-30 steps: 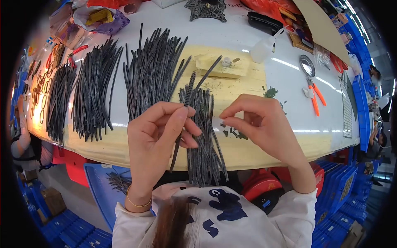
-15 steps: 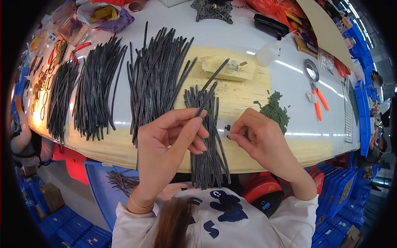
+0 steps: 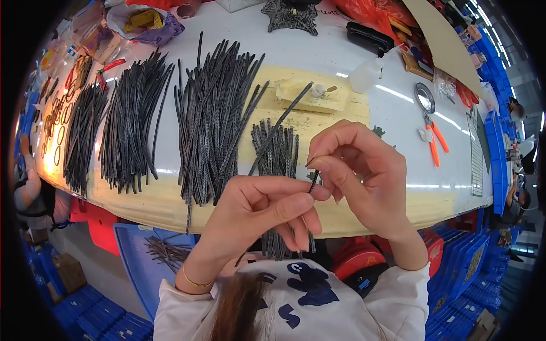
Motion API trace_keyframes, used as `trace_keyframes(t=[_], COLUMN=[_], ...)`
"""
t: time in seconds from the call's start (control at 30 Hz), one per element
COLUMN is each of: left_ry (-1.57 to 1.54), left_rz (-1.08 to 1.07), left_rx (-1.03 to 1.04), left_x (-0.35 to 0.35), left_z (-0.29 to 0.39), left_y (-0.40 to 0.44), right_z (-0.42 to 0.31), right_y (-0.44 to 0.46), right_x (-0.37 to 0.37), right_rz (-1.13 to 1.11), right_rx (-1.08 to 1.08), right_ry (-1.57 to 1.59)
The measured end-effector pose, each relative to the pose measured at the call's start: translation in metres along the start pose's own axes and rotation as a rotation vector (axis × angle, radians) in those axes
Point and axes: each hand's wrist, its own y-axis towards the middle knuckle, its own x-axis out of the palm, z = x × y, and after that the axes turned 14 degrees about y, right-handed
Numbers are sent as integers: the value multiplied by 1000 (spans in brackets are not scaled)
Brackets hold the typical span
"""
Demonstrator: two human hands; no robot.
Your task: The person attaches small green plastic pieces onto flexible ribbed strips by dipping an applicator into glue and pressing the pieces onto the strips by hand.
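Note:
My left hand point(image 3: 273, 210) is closed on a thin black ribbed strip point(image 3: 314, 181), with the strip's upper end standing out past the fingertips. My right hand point(image 3: 361, 176) pinches a small dark piece point(image 3: 310, 162) right at that end; whether the two touch I cannot tell. Below and behind my hands lies a small bundle of similar black strips point(image 3: 276, 150), one strip slanting across its top. Small green pieces point(image 3: 378, 132) show past my right hand, which hides most of their heap.
Three larger bundles of black strips point(image 3: 213, 108) lie to the left. Further back are a yellow block point(image 3: 301, 98), a white bottle point(image 3: 364, 77) and a black case point(image 3: 369, 37). Orange-handled cutters point(image 3: 435, 145) and a tape roll point(image 3: 424, 98) lie right. A blue bin point(image 3: 133, 244) stands below the table edge.
My right hand has moved up and left from beside the green heap to the strip's end. My left hand has shifted right and down with its strip, bringing both hands together.

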Motion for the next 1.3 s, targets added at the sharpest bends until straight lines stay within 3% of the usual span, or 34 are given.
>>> trace_keyframes(t=[0.13,0.3,0.83,1.3], left_ry=[174,185,279,387], left_rz=[198,272,325,430], left_rx=[132,225,295,341], left_x=[8,9,15,17], left_z=[-1,-7,-10,-12], left_y=[-5,-4,-3,0], right_z=[4,3,3,4], right_y=[4,0,-3,-5], right_x=[-2,-1,4,10], right_rz=[-19,-102,-25,49], right_rx=[-222,-304,-234,-337], right_ry=[-121,-372,-349,-389])
